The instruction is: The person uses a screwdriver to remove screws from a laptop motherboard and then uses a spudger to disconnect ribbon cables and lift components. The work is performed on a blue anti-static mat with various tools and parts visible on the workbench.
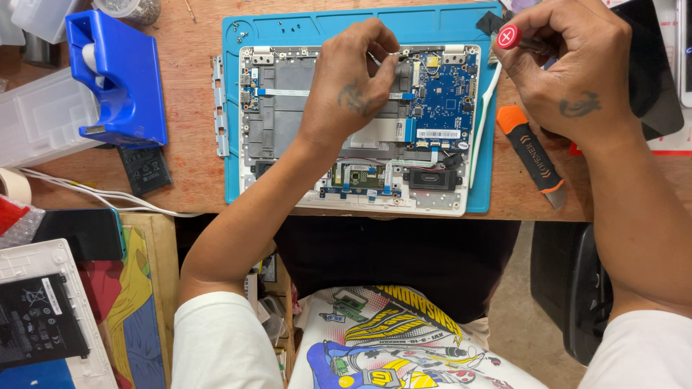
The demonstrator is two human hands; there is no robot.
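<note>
Your left hand (pixel 353 86) pinches a small metal part at the far edge of the open laptop (pixel 358 130) on the blue mat (pixel 232 108). Your right hand (pixel 566 68) grips a red-capped screwdriver (pixel 509 36) just right of it, near the tabletop's far edge, shaft hidden.

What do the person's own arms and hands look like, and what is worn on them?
Both hands are bare, without gloves, rings or a watch. The left hand has a small dark tattoo on its back, and the right hand has a similar dark mark near the wrist. The forearms are uncovered. Short white sleeves cover the upper arms on both sides.
</note>
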